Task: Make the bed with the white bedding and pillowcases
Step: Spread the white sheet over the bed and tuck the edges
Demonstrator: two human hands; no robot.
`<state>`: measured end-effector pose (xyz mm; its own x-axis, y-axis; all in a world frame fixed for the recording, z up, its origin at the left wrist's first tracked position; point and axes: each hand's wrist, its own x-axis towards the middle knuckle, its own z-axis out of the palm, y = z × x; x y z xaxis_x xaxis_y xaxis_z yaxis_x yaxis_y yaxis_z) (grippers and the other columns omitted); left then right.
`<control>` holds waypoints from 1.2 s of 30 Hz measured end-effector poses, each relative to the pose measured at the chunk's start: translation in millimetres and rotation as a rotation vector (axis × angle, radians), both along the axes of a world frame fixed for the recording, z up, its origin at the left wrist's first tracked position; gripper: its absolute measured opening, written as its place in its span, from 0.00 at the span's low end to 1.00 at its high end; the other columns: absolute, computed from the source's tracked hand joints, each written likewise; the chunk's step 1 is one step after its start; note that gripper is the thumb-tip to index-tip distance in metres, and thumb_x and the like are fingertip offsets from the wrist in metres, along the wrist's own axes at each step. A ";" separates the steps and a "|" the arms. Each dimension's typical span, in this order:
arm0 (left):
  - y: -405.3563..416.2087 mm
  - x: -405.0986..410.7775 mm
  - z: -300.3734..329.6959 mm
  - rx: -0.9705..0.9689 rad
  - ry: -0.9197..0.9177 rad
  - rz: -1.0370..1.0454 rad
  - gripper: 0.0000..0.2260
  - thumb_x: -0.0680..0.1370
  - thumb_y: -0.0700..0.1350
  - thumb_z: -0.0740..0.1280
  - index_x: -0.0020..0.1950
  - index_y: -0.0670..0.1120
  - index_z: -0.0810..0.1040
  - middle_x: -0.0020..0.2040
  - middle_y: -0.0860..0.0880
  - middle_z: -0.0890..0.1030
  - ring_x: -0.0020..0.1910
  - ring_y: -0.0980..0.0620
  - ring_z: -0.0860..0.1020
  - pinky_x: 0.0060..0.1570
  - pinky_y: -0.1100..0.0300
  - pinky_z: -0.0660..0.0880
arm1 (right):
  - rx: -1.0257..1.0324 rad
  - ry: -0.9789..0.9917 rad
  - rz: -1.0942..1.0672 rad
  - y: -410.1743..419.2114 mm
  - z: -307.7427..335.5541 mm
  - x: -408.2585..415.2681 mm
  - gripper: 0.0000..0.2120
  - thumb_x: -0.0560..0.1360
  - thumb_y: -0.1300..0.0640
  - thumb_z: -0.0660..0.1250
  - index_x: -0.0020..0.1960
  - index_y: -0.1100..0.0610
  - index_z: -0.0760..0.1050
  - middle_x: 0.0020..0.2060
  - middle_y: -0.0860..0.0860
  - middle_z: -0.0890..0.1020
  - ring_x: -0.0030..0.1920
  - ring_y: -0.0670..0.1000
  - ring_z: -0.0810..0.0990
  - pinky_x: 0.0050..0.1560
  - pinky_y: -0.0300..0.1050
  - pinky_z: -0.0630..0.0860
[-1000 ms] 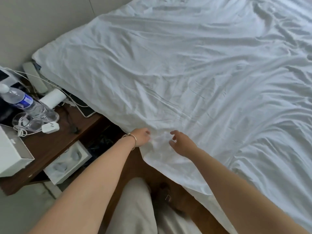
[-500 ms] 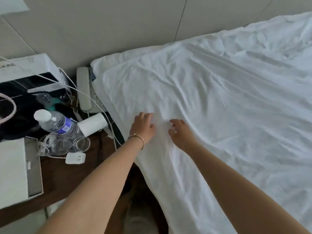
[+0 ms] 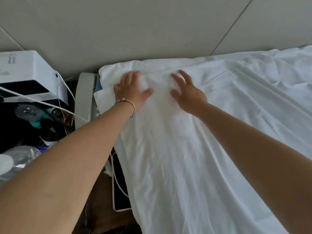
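White bedding (image 3: 194, 149) covers the bed, wrinkled, its top left corner lying near the grey wall panel. My left hand (image 3: 132, 89), with a thin bracelet on the wrist, presses flat on that corner with fingers spread. My right hand (image 3: 187, 92) lies flat on the sheet a short way to the right, fingers straight and pointing toward the wall. Neither hand grips the cloth. No pillows or pillowcases are in view.
A cluttered bedside table stands left of the bed: a white box (image 3: 28, 73), a grey phone handset (image 3: 84, 100), white cables (image 3: 43, 103), a plastic water bottle (image 3: 15, 161). A dark tablet (image 3: 119, 188) lies by the bed edge. The wall panel (image 3: 152, 27) closes off the back.
Both hands have slid up the sheet from the bed's side edge to its top left corner near the wall, now lying flat. The view has tilted up toward the wall.
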<state>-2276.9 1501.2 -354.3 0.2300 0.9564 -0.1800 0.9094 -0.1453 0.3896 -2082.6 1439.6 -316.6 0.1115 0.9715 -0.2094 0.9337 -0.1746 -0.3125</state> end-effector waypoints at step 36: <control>-27.2 54.8 -13.8 -0.023 0.200 -0.273 0.33 0.71 0.77 0.42 0.73 0.71 0.39 0.77 0.56 0.34 0.76 0.48 0.33 0.62 0.24 0.41 | 0.083 -0.160 -0.081 -97.4 -36.4 49.7 0.24 0.83 0.42 0.44 0.78 0.39 0.52 0.78 0.43 0.53 0.79 0.48 0.48 0.77 0.50 0.43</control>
